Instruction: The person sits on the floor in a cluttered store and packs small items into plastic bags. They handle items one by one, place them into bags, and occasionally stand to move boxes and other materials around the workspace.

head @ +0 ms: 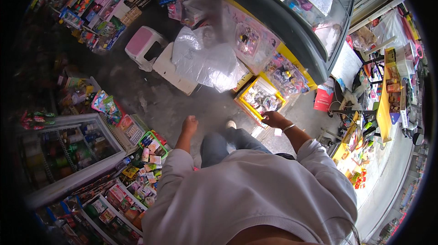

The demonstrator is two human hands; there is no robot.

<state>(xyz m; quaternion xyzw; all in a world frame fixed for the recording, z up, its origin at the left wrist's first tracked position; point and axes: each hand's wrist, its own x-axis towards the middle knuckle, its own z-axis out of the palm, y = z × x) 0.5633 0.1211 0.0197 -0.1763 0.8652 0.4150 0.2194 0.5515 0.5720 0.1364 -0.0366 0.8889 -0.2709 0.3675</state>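
Observation:
My left hand hangs over the grey floor with its fingers curled in, and nothing shows in it. At the front corner of a yellow plastic basket is my right hand, with a light bracelet on its wrist. Its fingers bend down by the basket's rim; whether they grip it cannot be seen. Small assorted goods, many in clear wrapping, fill the basket. Behind it, a yellow-edged bin of small packaged items stands against a dark-framed display case.
A clear plastic bag lies over a pale board beside a pink-topped stool. Left stand a glass-doored fridge and shelves of packaged goods. A yellow shelf and a red box are at right.

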